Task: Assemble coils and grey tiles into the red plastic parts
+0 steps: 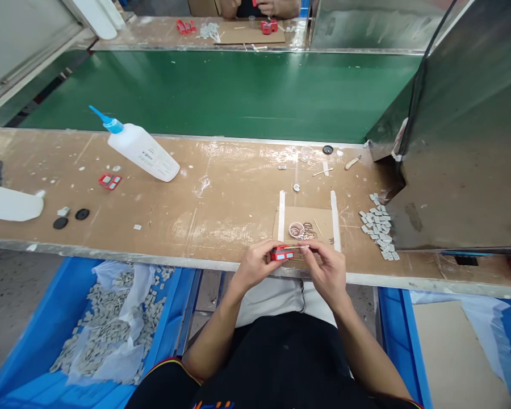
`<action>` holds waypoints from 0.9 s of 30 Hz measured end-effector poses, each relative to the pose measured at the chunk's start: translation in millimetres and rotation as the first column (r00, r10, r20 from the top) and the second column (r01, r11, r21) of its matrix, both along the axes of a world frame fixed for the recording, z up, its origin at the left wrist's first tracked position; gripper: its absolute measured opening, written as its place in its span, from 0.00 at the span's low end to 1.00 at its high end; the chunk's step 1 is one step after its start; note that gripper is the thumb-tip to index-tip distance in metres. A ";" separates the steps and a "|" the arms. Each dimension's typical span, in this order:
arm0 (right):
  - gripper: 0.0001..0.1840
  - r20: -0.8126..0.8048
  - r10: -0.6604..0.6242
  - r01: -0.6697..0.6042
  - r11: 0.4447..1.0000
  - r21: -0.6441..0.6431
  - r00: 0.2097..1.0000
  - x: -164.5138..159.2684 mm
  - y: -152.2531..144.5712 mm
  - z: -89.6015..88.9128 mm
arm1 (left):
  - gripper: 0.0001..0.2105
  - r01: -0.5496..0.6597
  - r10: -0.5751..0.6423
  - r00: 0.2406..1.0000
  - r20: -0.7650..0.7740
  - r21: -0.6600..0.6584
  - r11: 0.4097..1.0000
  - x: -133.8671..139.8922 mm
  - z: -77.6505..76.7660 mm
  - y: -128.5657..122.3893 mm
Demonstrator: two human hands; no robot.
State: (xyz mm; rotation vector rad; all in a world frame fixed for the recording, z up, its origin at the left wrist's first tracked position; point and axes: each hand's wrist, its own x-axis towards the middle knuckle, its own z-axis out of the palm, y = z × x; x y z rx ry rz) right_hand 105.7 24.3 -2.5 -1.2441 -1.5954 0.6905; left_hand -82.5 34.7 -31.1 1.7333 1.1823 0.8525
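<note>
My left hand (255, 262) grips a small red toy vehicle part (282, 254) with pale window panels, near the front edge of the bench. In my right hand (327, 268), pinched between thumb and fingers, is a thin wooden stick (296, 247), its far end touching or just over the red part. Right behind them a small round cup (296, 229) with brownish contents stands on a cardboard piece (326, 218) taped down at both sides. Dark smears and another thin stick (317, 227) lie beside the cup.
Small grey pieces (378, 227) are heaped at right, beside a metal housing (460, 142). A white bottle (145, 152) with blue nozzle lies at left, near another red part (109, 181). Behind runs a green belt (238, 94); across it, a person's hands (272, 7) work. Blue bins (38, 324) flank me.
</note>
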 end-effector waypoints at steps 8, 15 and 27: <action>0.09 0.075 0.039 -0.045 0.996 0.082 0.996 -7.1 -0.1 -4.2 | 0.09 0.005 -0.005 1.000 0.003 -0.008 1.000 0.1 -1.4 0.4; 0.08 0.119 0.098 -0.115 0.983 0.145 0.988 -6.4 1.7 -2.7 | 0.09 0.012 -0.012 1.000 0.005 -0.014 1.000 -0.2 -0.2 -0.1; 0.07 0.034 0.012 -0.015 0.995 0.097 0.999 0.9 5.9 -1.3 | 0.10 0.007 -0.006 1.000 0.017 -0.034 0.999 -3.1 0.2 0.7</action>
